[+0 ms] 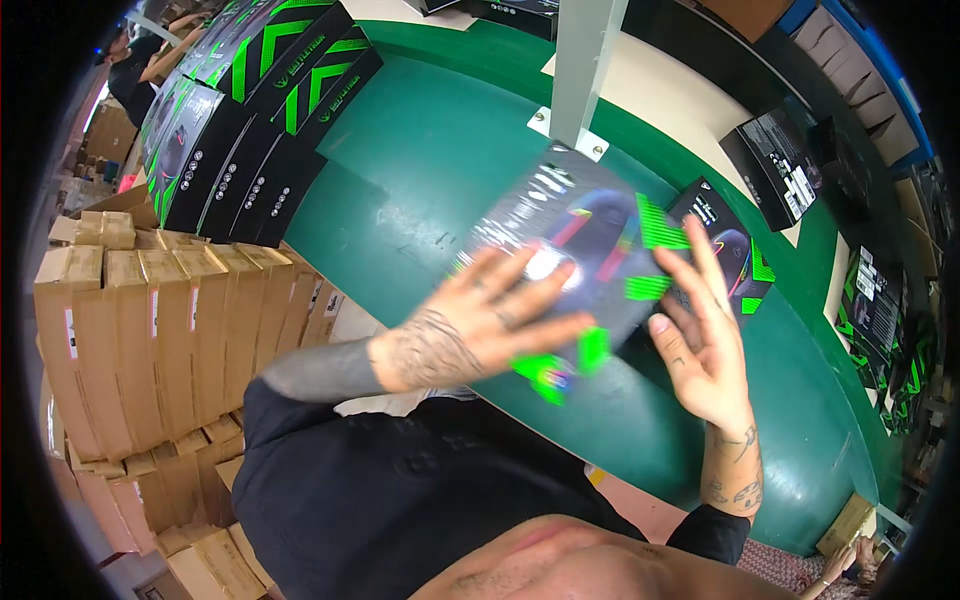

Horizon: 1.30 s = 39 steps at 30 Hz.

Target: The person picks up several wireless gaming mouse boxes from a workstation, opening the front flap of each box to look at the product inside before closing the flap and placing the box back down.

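Observation:
A dark retail box (560,205) with a computer mouse pictured on it and bright green patches is smeared by motion over the green table. Its upper left surface shines like plastic film. My left hand (470,325) lies across the box's lower left face with its fingers stretched out. At the box's right edge is my right hand (705,325), its fingers extended and its thumb apart; whether it presses on the box I cannot tell. A second mouse box (735,240) lies just beyond my right hand, partly hidden by it.
Stacked black and green boxes (230,110) stand on the table's (410,130) far left. A grey metal post (585,70) is bolted behind the box. Further boxes (775,165) lie on the conveyor at right. Brown cartons (170,340) are piled at left. Other people are at the edges.

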Available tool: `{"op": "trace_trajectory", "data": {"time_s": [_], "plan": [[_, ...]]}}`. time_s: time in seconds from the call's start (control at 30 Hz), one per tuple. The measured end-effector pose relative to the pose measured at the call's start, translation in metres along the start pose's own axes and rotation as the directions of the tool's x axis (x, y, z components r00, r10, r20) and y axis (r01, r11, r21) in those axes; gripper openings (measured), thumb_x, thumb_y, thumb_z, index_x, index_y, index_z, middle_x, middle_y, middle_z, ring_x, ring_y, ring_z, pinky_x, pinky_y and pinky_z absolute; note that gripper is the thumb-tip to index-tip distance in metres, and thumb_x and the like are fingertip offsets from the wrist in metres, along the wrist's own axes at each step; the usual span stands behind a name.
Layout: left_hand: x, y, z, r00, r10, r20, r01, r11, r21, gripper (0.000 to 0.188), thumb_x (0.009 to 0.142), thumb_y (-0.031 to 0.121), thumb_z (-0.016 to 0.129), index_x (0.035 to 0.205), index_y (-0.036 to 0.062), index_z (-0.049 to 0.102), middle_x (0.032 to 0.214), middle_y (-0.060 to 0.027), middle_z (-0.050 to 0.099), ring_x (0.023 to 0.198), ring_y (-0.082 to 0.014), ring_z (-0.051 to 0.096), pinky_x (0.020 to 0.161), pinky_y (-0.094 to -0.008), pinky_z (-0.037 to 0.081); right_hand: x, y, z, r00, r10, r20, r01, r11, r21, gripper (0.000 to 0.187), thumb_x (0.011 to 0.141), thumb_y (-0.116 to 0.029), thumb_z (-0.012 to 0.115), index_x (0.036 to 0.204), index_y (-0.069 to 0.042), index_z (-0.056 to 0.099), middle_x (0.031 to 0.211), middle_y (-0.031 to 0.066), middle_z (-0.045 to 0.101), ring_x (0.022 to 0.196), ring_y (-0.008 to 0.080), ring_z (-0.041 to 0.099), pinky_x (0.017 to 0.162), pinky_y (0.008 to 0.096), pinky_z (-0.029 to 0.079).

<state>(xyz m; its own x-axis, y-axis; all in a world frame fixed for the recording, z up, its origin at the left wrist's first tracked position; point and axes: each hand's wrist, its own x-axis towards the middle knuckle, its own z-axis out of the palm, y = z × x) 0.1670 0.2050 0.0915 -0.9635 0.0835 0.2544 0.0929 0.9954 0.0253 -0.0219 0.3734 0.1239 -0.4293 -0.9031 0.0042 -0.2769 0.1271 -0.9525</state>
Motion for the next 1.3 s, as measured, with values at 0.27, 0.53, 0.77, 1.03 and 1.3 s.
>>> {"op": "trace_trajectory", "data": {"time_s": [0.27,0.53,0.77,1.03,1.3], "plan": [[-0.041,-0.038,-0.031,0.897,-0.421,0.137,0.434,0.897,-0.085,0.097,0.053,0.046,0.077,0.133,0.0064,0.039,0.138,-0.0154,0.037,0.129,-0.0338,0.033,0.107,-0.0489,0.021,0.003,0.003,-0.022,0.964,-0.265,-0.023,0.232,0.88,-0.415,0.034,0.072,-0.004,0.068,0.106,-0.003,0.06,0.12,0.015,0.054,0.107,0.0288,0.056,0.089,0.0352,0.044],[-0.024,-0.101,0.016,0.911,-0.389,-0.135,0.403,0.91,0.094,0.062,0.075,0.022,0.066,0.132,0.012,0.043,0.138,-0.0088,0.041,0.128,-0.0277,0.037,0.104,-0.0448,0.029,-0.03,0.023,-0.049,0.957,-0.181,-0.228,0.02,0.823,-0.568,0.031,0.075,-0.009,0.068,0.104,-0.003,0.06,0.12,0.0143,0.054,0.11,0.0289,0.053,0.094,0.0379,0.04],[-0.034,-0.18,0.034,0.838,-0.481,-0.256,0.537,0.811,0.234,0.057,0.082,0.027,0.061,0.134,0.0133,0.041,0.138,-0.0055,0.041,0.128,-0.0259,0.037,0.106,-0.0422,0.027,-0.044,0.05,-0.065,0.926,-0.162,-0.341,-0.07,0.814,-0.577,0.031,0.077,-0.011,0.067,0.106,-0.003,0.058,0.123,0.0152,0.051,0.115,0.0284,0.048,0.096,0.0387,0.037],[-0.046,-0.154,0.033,0.779,-0.508,-0.368,0.608,0.754,0.247,0.046,0.082,0.019,0.062,0.124,0.0045,0.05,0.129,-0.0135,0.049,0.12,-0.0293,0.046,0.099,-0.0382,0.037,-0.028,0.102,-0.091,0.797,-0.069,-0.6,-0.219,0.893,-0.394,0.048,0.082,-0.018,0.066,0.125,-0.007,0.047,0.137,0.0161,0.036,0.126,0.0278,0.037,0.101,0.0432,0.033],[-0.043,-0.136,0.038,0.774,-0.479,-0.415,0.629,0.657,0.416,0.044,0.082,0.028,0.062,0.119,0.0058,0.053,0.121,-0.0108,0.056,0.112,-0.0246,0.053,0.095,-0.0359,0.039,-0.028,0.102,-0.093,0.806,0.076,-0.587,-0.278,0.924,-0.262,0.053,0.084,-0.025,0.064,0.127,-0.003,0.044,0.131,0.0177,0.044,0.12,0.0284,0.044,0.098,0.0381,0.037]]}}
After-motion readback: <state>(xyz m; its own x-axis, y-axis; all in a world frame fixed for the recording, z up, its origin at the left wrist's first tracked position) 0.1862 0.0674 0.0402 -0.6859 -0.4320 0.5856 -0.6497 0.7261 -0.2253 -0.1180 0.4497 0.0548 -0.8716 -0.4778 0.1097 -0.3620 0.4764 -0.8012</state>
